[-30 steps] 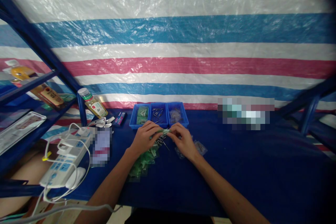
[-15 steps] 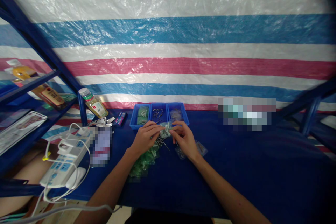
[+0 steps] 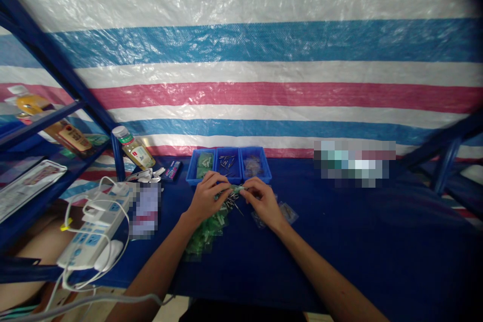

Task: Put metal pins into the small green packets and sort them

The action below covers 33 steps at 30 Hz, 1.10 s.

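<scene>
Between my hands is a small greenish clear plastic bag (image 3: 236, 188), pinched at both ends. My left hand (image 3: 211, 193) has its thumb and fingers closed on the left end, and my right hand (image 3: 262, 201) grips the right end. Just below the bag lie several thin dark metal pieces (image 3: 236, 205), partly hidden by my left hand. A pile of green plastic packets (image 3: 206, 234) spreads beside my left wrist. Clear packets with small contents (image 3: 288, 213) lie next to my right wrist, partly covered by it.
Behind my hands stand three joined blue bins: green packets in the left bin (image 3: 190, 173), metal pieces in the middle bin (image 3: 230, 180), clear packets in the right bin (image 3: 267, 173). Leftward are a bottle (image 3: 138, 153), a small box (image 3: 173, 171) and a power strip (image 3: 88, 234) with looped cables.
Half a second ago the bag was spread flatter and more visible between my hands; now it looks narrow and folded, with my right fingers closed on its end. My forearms have barely moved.
</scene>
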Each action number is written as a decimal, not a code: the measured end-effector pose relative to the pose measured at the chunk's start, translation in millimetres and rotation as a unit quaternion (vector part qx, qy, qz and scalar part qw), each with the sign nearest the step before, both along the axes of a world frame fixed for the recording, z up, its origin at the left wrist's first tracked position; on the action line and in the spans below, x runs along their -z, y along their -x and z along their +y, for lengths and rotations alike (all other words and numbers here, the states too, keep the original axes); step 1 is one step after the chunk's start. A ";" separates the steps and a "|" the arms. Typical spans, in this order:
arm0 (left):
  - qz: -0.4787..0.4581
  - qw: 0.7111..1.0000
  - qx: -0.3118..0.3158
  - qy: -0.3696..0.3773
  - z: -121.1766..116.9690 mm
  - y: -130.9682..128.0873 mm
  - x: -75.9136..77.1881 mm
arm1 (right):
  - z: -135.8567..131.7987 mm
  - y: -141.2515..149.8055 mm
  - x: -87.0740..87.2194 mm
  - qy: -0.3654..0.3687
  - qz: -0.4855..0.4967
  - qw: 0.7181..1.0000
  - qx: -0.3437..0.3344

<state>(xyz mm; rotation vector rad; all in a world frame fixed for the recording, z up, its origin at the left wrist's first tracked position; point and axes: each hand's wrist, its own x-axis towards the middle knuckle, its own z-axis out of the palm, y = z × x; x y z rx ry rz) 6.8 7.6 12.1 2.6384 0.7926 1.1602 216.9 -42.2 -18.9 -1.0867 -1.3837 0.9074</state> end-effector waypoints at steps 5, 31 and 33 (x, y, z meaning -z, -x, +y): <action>-0.030 0.999 0.006 0.017 0.1 -1.7 6.4 | 0.8 1.0 2.2 0.032 0.041 0.999 -0.008; -0.012 1.000 0.002 -0.005 1.8 0.4 1.7 | 2.4 -1.4 0.1 0.054 0.060 0.996 -0.028; -0.018 1.000 0.002 0.004 1.6 0.1 2.5 | 2.0 -2.1 -0.4 0.040 0.037 0.998 -0.018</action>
